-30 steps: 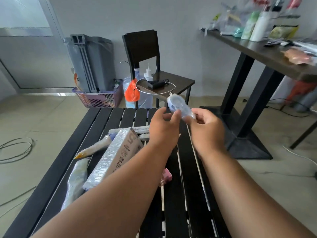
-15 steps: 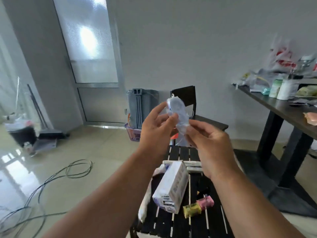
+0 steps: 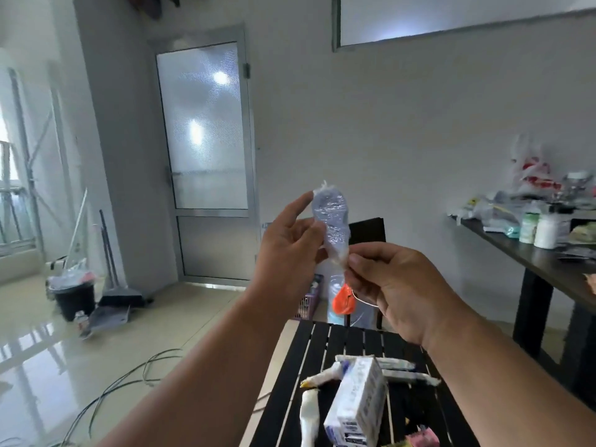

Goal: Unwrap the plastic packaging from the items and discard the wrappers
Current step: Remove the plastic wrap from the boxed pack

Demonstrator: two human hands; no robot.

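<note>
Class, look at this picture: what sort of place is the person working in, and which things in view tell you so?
Probably a plain utility or back room indoors, not a tidy living space. Clues: a frosted-glass door, a bin with a broom and dustpan beside it, loose cables on the tiled floor, and a cluttered side table.

A small rounded item (image 3: 332, 217), bluish under tight crinkled clear plastic, stood upright in the air between the hands, its twisted wrap tapering downward. On the slatted black surface (image 3: 317, 346) below lay a film-wrapped white box (image 3: 356, 404), tilted on end, among several slim wrapped tubes (image 3: 409, 377).
</note>
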